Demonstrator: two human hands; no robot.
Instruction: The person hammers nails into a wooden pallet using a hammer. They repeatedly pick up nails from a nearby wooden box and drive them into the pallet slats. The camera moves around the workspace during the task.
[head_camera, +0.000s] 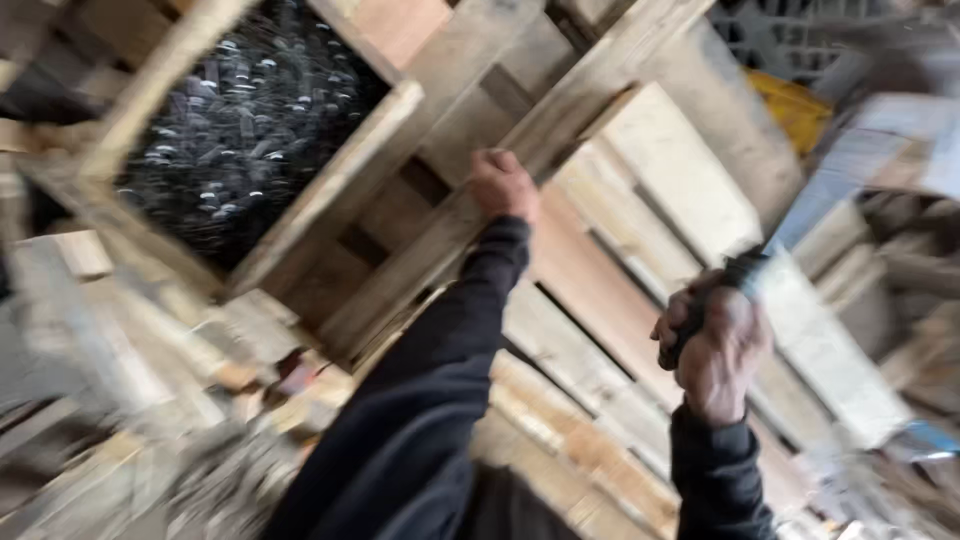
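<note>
Gripping a wooden pallet (600, 300), hands: left (503, 185), right (718, 350) holding tool handle (735, 275).

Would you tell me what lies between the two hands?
In the head view, only bare pallet boards lie between the left hand and the right hand, which grips a dark-handled tool.

Pallet workshop: stacked wooden pallets (640, 300)

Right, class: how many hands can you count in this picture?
2. The left hand rests on a wooden pallet board; the right hand grips a dark tool handle. Blur may hide others.
</note>
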